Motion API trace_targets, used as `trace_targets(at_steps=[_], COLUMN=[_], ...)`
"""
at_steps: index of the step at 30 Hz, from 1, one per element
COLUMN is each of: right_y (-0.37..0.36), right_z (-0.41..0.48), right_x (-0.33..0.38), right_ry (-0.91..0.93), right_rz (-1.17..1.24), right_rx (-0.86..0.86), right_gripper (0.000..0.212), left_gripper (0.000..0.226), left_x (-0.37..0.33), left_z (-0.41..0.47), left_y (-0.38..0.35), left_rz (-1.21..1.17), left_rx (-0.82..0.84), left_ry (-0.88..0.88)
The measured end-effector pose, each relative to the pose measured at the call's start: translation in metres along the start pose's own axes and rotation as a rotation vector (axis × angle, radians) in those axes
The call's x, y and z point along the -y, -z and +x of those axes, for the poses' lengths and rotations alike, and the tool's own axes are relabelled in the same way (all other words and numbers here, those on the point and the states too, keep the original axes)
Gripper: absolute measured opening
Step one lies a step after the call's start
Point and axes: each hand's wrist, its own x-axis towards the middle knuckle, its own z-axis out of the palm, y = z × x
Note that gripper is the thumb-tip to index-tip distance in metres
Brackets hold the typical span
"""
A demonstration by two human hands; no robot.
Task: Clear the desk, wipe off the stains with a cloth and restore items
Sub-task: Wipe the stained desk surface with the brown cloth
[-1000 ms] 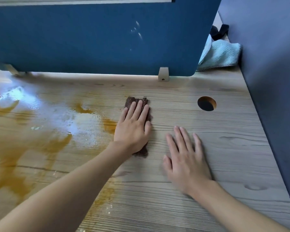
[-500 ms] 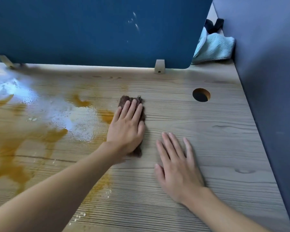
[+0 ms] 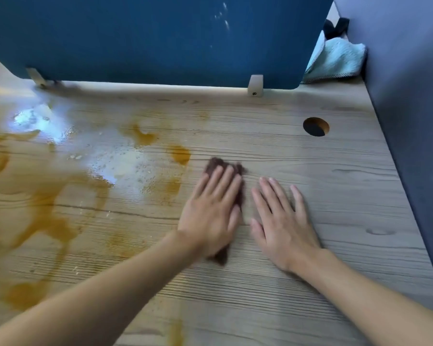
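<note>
Pressing a dark brown cloth [image 3: 216, 163] flat onto the wooden desk [image 3: 347, 196] with the left hand [image 3: 210, 211], just right of the view's centre. Keeping those fingers straight and close together, thumb laid along the side, outlines blurred. Covering most of the cloth, leaving only a ragged end at 12 o'clock beyond the fingertips, a thin strip on the 3 o'clock side and a corner at 6 o'clock by the wrist.

Laying the right hand [image 3: 282, 221] palm down on bare wood at 3 o'clock from the cloth, just beside it. Holding nothing there, with fingers straight and slightly spread. Cannot tell whether thumb and cloth touch.

Showing orange-brown stains [image 3: 48, 221] from 7 to 10 o'clock across the desk, with smaller patches close to the cloth at its 10 and 11 o'clock. Catching light on a wet sheen [image 3: 125, 166] dotted with droplets among those stains.

Facing a blue divider panel [image 3: 160, 33] upright along the far edge at 12 o'clock, fixed to the wood by a pale bracket [image 3: 255, 86]. Passing a round cable hole [image 3: 315, 126] at 2 o'clock. Glimpsing a light teal towel [image 3: 340, 58] bunched at 1 o'clock behind the panel's corner, with something black [image 3: 335, 24] above it, too small to tell. Ending at 3 o'clock against a grey side panel [image 3: 410, 121].
</note>
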Motion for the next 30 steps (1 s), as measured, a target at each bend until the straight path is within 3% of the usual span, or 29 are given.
trace_targets(at_steps=[2, 4, 6, 9, 11, 16, 18, 20, 22, 24, 30], right_y=[0.004, 0.002, -0.003, -0.007, -0.008, -0.009, -0.008, -0.01, -0.009, -0.011, -0.01], right_z=[-0.01, -0.029, -0.047, -0.054, -0.051, -0.052, -0.051, -0.051, -0.052, -0.051, -0.051], right_x=[0.01, 0.025, 0.036, 0.038, 0.038, 0.04, 0.04, 0.039, 0.039, 0.039, 0.039], right_ry=[-0.054, -0.082, -0.032, 0.005, -0.002, -0.006, -0.01, -0.009, -0.011, -0.011, -0.007], right_rz=[0.026, 0.084, 0.074, 0.016, 0.002, -0.011, -0.017, -0.024, -0.028, -0.027, -0.021], right_rx=[-0.057, -0.094, -0.066, -0.012, -0.002, -0.016, -0.023, -0.028, -0.024, -0.034, -0.048], right_gripper=[0.065, 0.065, 0.066, 0.066, 0.067, 0.065, 0.066, 0.068, 0.069, 0.068, 0.068], left_gripper=[0.065, 0.064, 0.066, 0.067, 0.068, 0.065, 0.065, 0.066, 0.068, 0.069, 0.065], left_x=[-0.007, 0.007, 0.019, 0.028, 0.022, -0.01, 0.003, 0.016, 0.024, 0.021, -0.024], left_z=[-0.046, -0.052, -0.027, 0.013, 0.01, -0.089, -0.088, -0.057, -0.022, -0.012, -0.116], left_y=[0.0, -0.003, -0.004, -0.001, -0.003, -0.004, -0.004, -0.003, -0.001, -0.004, -0.006], left_rz=[-0.022, -0.036, -0.035, -0.036, -0.025, -0.039, -0.061, -0.041, -0.04, -0.04, -0.051], left_rx=[0.027, 0.073, 0.051, 0.019, 0.005, 0.003, 0.042, 0.035, 0.022, 0.0, 0.018], left_ry=[-0.222, -0.313, -0.196, 0.127, 0.164, -0.195, -0.287, -0.174, 0.092, 0.228, -0.18])
